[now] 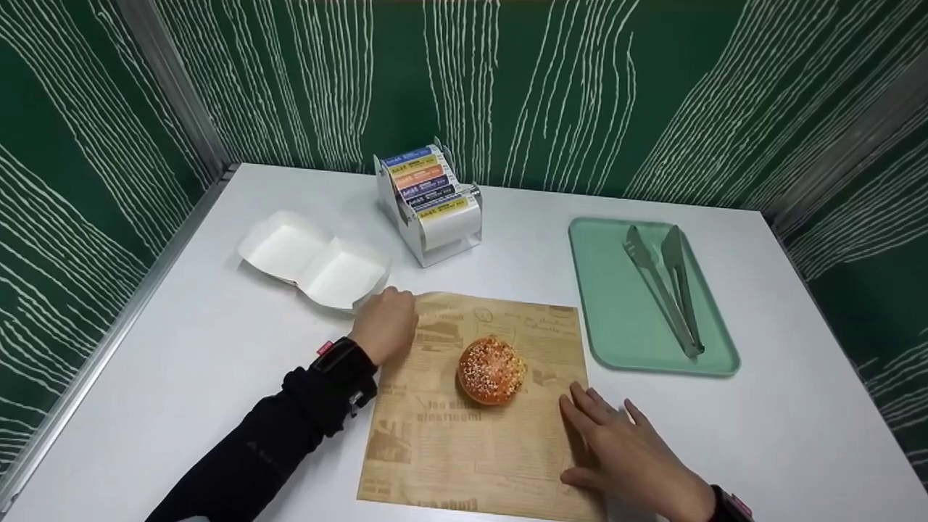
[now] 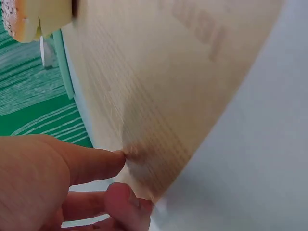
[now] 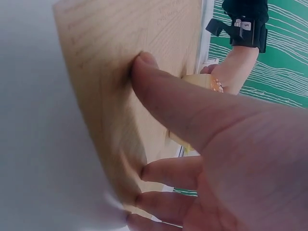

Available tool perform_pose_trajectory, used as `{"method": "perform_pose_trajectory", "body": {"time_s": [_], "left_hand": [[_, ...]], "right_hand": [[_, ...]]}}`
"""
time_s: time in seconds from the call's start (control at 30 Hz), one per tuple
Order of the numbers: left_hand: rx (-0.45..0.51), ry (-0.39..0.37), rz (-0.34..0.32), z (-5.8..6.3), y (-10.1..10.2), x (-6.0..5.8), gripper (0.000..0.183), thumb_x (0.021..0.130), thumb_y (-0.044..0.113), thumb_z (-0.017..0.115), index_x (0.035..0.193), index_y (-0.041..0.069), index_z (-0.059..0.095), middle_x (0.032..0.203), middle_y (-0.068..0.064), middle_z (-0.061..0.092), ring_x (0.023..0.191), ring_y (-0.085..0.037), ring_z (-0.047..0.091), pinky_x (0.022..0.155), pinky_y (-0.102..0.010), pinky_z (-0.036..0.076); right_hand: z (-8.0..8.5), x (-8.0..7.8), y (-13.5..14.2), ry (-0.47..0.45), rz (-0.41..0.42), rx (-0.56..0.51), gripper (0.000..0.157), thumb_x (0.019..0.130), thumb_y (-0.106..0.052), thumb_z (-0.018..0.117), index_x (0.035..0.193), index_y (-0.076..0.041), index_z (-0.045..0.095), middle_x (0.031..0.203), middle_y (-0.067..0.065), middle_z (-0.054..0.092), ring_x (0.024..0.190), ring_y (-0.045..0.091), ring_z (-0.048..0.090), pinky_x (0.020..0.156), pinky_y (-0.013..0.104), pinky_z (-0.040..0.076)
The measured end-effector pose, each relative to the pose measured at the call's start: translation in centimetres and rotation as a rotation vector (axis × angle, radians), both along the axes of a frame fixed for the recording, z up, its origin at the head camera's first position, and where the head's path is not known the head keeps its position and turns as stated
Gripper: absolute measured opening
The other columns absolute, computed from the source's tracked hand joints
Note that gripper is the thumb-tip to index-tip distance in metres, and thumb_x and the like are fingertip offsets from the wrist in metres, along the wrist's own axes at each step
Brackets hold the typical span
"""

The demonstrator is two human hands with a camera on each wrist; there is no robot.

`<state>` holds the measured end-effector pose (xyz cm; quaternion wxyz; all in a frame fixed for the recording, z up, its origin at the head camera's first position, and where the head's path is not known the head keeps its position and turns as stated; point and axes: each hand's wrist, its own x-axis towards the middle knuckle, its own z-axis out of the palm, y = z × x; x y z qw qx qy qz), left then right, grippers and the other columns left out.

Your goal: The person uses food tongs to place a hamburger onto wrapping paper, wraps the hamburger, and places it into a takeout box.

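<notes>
A seeded burger bun sits on a printed brown sheet of wrapping paper; its cut side shows as a bun edge in the left wrist view. At the paper's upper left edge, my left hand has its fingers curled and pinches the sheet near the corner. The wrapping paper bends slightly by those fingertips. My right hand lies with fingers spread along the sheet's right edge. In the right wrist view its thumb and fingertips touch the paper.
An open white takeaway box lies beyond my left hand. Behind the paper stands a dispenser with several coloured label rolls. To the right, a green tray bears metal tongs. Green walls with white lines enclose the white table.
</notes>
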<state>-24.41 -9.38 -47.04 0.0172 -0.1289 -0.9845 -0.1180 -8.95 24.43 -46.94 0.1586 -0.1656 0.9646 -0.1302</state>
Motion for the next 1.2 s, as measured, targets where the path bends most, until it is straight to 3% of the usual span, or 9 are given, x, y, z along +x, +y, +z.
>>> {"method": "perform_pose_trajectory", "body": {"time_s": [0.2, 0.37, 0.57, 0.73, 0.83, 0.93, 1.07, 1.2], "left_hand": [[0.072, 0.085, 0.038, -0.4, -0.3, 0.1, 0.015, 0.097, 0.010, 0.071, 0.104, -0.002, 0.072, 0.098, -0.022, 0.066, 0.082, -0.042, 0.071, 0.070, -0.057, 0.061], [0.256, 0.164, -0.002, -0.8, -0.8, -0.1, 0.020, 0.091, 0.003, 0.076, 0.102, 0.000, 0.059, 0.083, -0.021, 0.070, 0.075, -0.042, 0.073, 0.064, -0.058, 0.059], [0.462, 0.125, 0.025, -0.7, -1.1, -0.3, 0.042, 0.086, -0.008, 0.074, 0.118, 0.005, 0.050, 0.095, -0.020, 0.069, 0.084, -0.039, 0.071, 0.067, -0.056, 0.058], [0.577, 0.097, 0.060, -0.8, -0.9, -0.3, 0.045, 0.091, -0.007, 0.072, 0.131, 0.000, 0.053, 0.087, -0.012, 0.073, 0.080, -0.029, 0.072, 0.073, -0.045, 0.059], [0.594, 0.071, 0.096, -1.0, -0.7, -0.2, 0.030, 0.095, 0.003, 0.077, 0.123, -0.001, 0.066, 0.088, -0.009, 0.078, 0.080, -0.025, 0.074, 0.076, -0.041, 0.061], [0.607, 0.061, 0.115, -0.8, -0.6, 0.0, 0.010, 0.096, 0.009, 0.078, 0.105, 0.003, 0.077, 0.091, -0.008, 0.080, 0.083, -0.023, 0.076, 0.079, -0.040, 0.062], [0.628, 0.122, 0.068, -0.2, -0.3, 0.9, 0.004, 0.095, 0.007, 0.078, 0.098, 0.007, 0.080, 0.094, -0.009, 0.083, 0.087, -0.024, 0.080, 0.082, -0.039, 0.065], [0.635, 0.215, -0.073, 0.4, 0.6, 2.5, 0.005, 0.094, 0.005, 0.078, 0.099, 0.005, 0.081, 0.101, -0.012, 0.083, 0.094, -0.026, 0.082, 0.086, -0.037, 0.067]], "right_hand": [[-0.1, 0.3, 0.0, 0.024, 0.005, 0.000, 0.101, 0.081, -0.053, 0.090, 0.158, -0.001, 0.050, 0.169, 0.025, 0.041, 0.153, 0.047, 0.045, 0.118, 0.080, 0.029], [-0.2, 0.6, 0.0, 0.049, 0.009, 0.001, 0.099, 0.081, -0.052, 0.090, 0.157, -0.001, 0.051, 0.169, 0.024, 0.042, 0.154, 0.045, 0.045, 0.117, 0.080, 0.031], [-0.2, 0.4, -0.2, 0.020, -0.010, 0.009, 0.101, 0.080, -0.053, 0.090, 0.157, -0.001, 0.051, 0.169, 0.024, 0.041, 0.154, 0.046, 0.044, 0.117, 0.081, 0.030], [-0.2, 0.5, -0.1, 0.029, -0.006, 0.007, 0.100, 0.080, -0.052, 0.090, 0.157, -0.001, 0.051, 0.168, 0.025, 0.042, 0.154, 0.046, 0.045, 0.117, 0.081, 0.030], [0.0, 0.4, -0.1, 0.023, -0.003, 0.012, 0.100, 0.081, -0.052, 0.090, 0.156, 0.000, 0.052, 0.167, 0.025, 0.043, 0.153, 0.046, 0.045, 0.118, 0.081, 0.029], [0.1, 0.4, -0.1, 0.022, 0.003, 0.017, 0.099, 0.081, -0.052, 0.091, 0.156, 0.000, 0.052, 0.167, 0.026, 0.043, 0.153, 0.047, 0.046, 0.118, 0.081, 0.029], [0.2, 0.4, -0.1, 0.029, 0.007, 0.014, 0.099, 0.081, -0.052, 0.091, 0.156, 0.000, 0.053, 0.167, 0.026, 0.043, 0.152, 0.047, 0.046, 0.118, 0.080, 0.030], [0.2, 0.4, -0.1, 0.049, 0.015, 0.011, 0.099, 0.081, -0.052, 0.091, 0.155, 0.000, 0.053, 0.167, 0.026, 0.044, 0.151, 0.047, 0.047, 0.116, 0.080, 0.032]]}}
